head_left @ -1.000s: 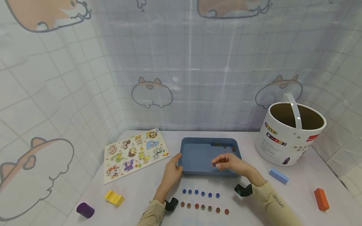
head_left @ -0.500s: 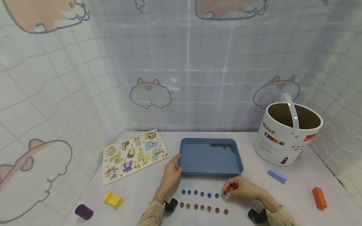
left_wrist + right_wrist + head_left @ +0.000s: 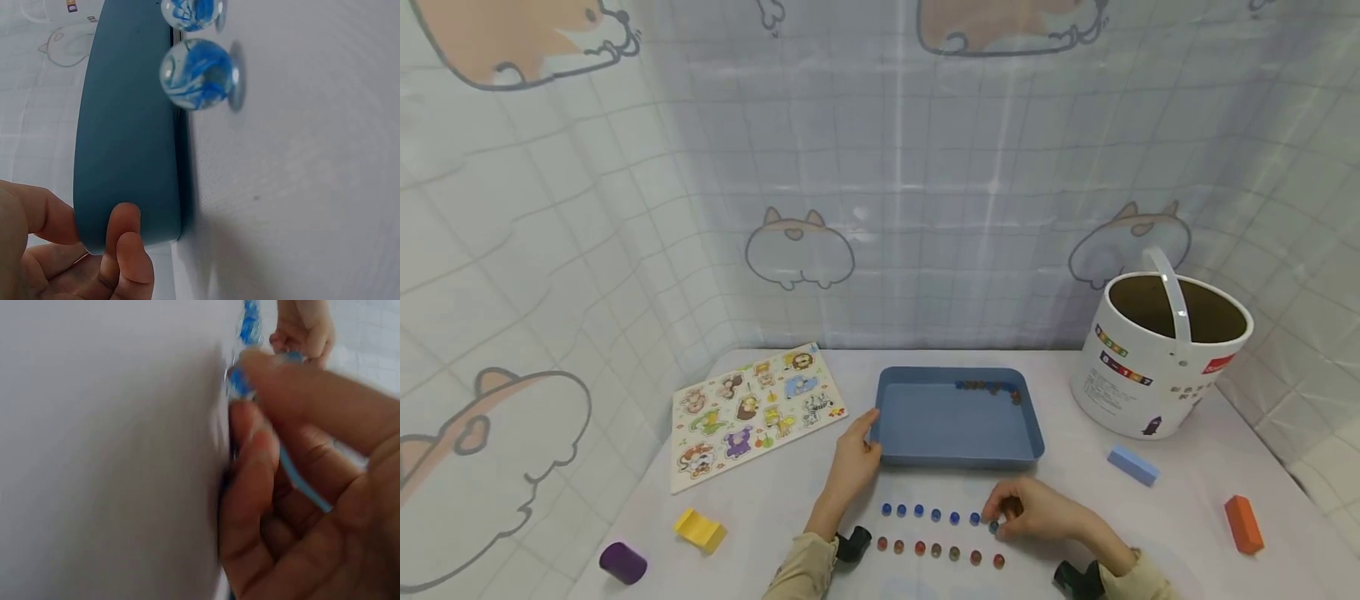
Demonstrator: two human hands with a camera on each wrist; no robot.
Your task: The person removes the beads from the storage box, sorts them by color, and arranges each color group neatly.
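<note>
My left hand [image 3: 853, 462] grips the left end of a blue-grey tray [image 3: 955, 429], with fingers bent around its corner in the left wrist view. Several marbles [image 3: 975, 385] lie along the tray's far right side. In front of the tray, my right hand [image 3: 1041, 510] pinches a blue marble [image 3: 994, 527] down at the table, at the right end of a row of blue marbles [image 3: 936, 515]. The right wrist view shows blue glass [image 3: 239, 381] between thumb and finger, blurred. Nearer the person runs a second row of reddish and brown marbles [image 3: 920, 548].
An animal puzzle board [image 3: 756, 417] lies left of the tray. Yellow [image 3: 701, 530] and purple [image 3: 623, 563] blocks are at front left. A white bucket [image 3: 1127, 383] stands at right, near a light blue block [image 3: 1133, 465] and an orange block [image 3: 1244, 525].
My right hand has carried the blue marble from over the tray down to the right end of the blue row, then slightly nearer the person. The left hand stays on the tray.
</note>
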